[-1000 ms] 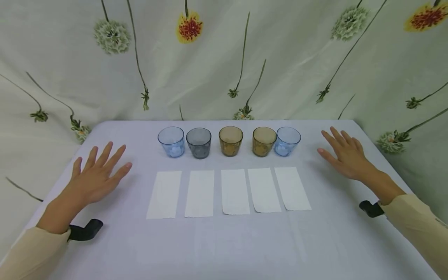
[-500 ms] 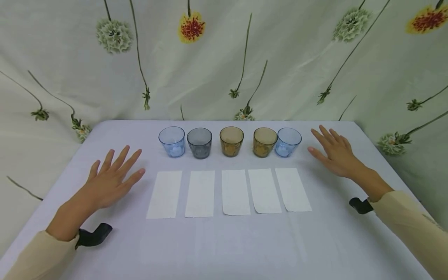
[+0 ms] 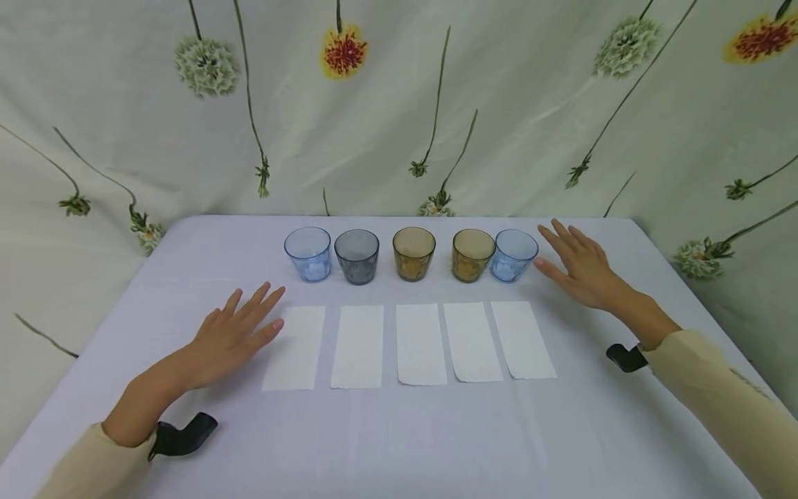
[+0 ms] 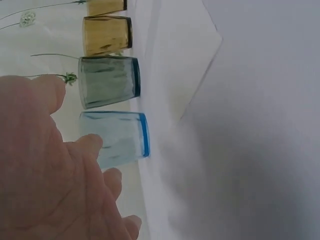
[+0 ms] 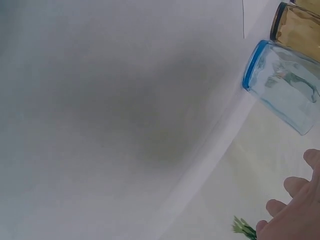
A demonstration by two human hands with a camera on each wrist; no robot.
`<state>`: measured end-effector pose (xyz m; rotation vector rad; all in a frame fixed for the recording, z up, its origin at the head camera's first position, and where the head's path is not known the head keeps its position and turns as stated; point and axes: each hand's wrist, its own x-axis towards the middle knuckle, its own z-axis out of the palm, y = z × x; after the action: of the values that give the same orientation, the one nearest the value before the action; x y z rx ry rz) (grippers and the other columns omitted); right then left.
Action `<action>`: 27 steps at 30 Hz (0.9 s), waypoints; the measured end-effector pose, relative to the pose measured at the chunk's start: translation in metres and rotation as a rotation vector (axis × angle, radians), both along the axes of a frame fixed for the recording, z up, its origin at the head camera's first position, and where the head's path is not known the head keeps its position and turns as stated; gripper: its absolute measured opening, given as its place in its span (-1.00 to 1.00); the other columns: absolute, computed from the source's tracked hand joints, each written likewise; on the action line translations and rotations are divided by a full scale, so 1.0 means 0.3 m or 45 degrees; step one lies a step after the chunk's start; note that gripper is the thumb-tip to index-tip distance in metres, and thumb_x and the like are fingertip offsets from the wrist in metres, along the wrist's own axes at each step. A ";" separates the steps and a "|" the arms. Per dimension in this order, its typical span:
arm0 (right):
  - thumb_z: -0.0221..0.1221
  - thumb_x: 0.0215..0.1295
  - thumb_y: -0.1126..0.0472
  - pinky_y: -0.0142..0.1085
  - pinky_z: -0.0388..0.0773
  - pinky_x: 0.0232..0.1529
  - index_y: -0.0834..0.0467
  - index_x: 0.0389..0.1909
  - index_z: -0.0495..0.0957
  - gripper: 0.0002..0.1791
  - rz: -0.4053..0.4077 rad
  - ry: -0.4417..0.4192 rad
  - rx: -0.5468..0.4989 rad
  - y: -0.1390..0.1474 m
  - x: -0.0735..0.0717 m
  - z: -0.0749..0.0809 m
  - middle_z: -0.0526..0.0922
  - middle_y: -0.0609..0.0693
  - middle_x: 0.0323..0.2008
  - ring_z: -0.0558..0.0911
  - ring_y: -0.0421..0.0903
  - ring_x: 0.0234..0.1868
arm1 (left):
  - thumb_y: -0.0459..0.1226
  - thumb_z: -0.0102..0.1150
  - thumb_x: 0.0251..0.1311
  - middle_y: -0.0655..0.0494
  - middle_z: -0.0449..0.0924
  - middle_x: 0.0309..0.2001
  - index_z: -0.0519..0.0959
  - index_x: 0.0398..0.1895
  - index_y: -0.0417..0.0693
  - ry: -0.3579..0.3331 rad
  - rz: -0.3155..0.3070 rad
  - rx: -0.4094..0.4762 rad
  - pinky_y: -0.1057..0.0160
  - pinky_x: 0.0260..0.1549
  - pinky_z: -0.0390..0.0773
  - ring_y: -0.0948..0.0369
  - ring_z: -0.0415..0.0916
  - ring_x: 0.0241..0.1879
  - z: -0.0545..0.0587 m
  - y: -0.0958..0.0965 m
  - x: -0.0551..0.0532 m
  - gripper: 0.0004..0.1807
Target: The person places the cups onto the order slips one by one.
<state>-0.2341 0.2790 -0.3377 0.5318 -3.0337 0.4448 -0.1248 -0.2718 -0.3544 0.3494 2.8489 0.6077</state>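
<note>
In the head view my left hand [image 3: 227,339] hovers with spread fingers by the leftmost paper strip [image 3: 294,350], holding nothing. My right hand [image 3: 580,270] is beside the right blue glass [image 3: 514,256], fingers extended; whether the thumb touches the glass I cannot tell. The row continues leftward with an amber glass [image 3: 472,256], another amber glass [image 3: 413,255], a grey glass [image 3: 357,258] and the left blue glass [image 3: 308,255]. In the left wrist view the left blue glass [image 4: 117,140] shows past my fingers. The right wrist view shows the right blue glass [image 5: 282,87] above my fingertips.
Several white paper strips [image 3: 420,345] lie in a row in front of the glasses on the white-covered table [image 3: 399,443]. The right blue glass stands close against the amber one. Behind the table's far edge hangs a flower-printed cloth [image 3: 374,138]. Each wrist carries a black mount [image 3: 185,435].
My left hand has moved right and nearer, up to the leftmost paper strip. My right hand has moved left, close to the right blue glass. The glasses and strips stay in place.
</note>
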 end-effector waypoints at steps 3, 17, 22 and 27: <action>-0.11 0.55 -0.20 0.42 -0.25 0.42 0.14 0.61 -0.11 -0.18 0.031 -0.035 -0.076 -0.006 -0.007 -0.005 -0.22 0.27 0.60 -0.17 0.45 0.54 | 0.12 -0.23 0.52 -0.18 -0.29 0.62 -0.14 0.64 0.14 -0.100 -0.044 0.156 -0.62 0.20 -0.33 -0.49 -0.49 0.48 0.003 0.016 0.009 -0.25; -0.04 0.55 -0.13 0.48 -0.22 0.38 0.00 0.63 -0.21 -0.17 0.092 -0.163 -0.299 -0.039 -0.049 -0.005 -0.29 0.17 0.62 -0.22 0.35 0.58 | 0.10 0.03 0.43 0.00 -0.37 0.64 -0.21 0.62 0.44 -0.302 -0.103 0.416 -0.58 0.24 -0.46 -0.22 -0.64 0.56 -0.001 -0.003 0.035 -0.15; -0.04 0.54 -0.17 0.47 -0.18 0.38 -0.07 0.63 -0.25 -0.16 0.092 -0.209 -0.348 -0.046 -0.059 -0.020 -0.32 0.13 0.63 -0.23 0.30 0.59 | 0.10 0.14 0.36 -0.04 -0.38 0.64 -0.19 0.60 0.54 -0.323 -0.101 0.414 -0.59 0.22 -0.45 -0.22 -0.63 0.56 -0.004 -0.013 0.040 -0.10; -0.02 0.53 -0.17 0.45 -0.19 0.40 -0.09 0.63 -0.27 -0.14 0.084 -0.264 -0.402 -0.054 -0.062 -0.016 -0.34 0.10 0.63 -0.24 0.27 0.60 | 0.06 0.14 0.38 -0.06 -0.46 0.63 -0.18 0.59 0.59 -0.382 -0.092 0.456 -0.58 0.20 -0.57 -0.20 -0.71 0.55 -0.013 -0.029 0.044 -0.11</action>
<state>-0.2528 0.2628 -0.3426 0.5986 -3.0481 1.0198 -0.1115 -0.2803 -0.3582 0.3777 2.4274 1.0606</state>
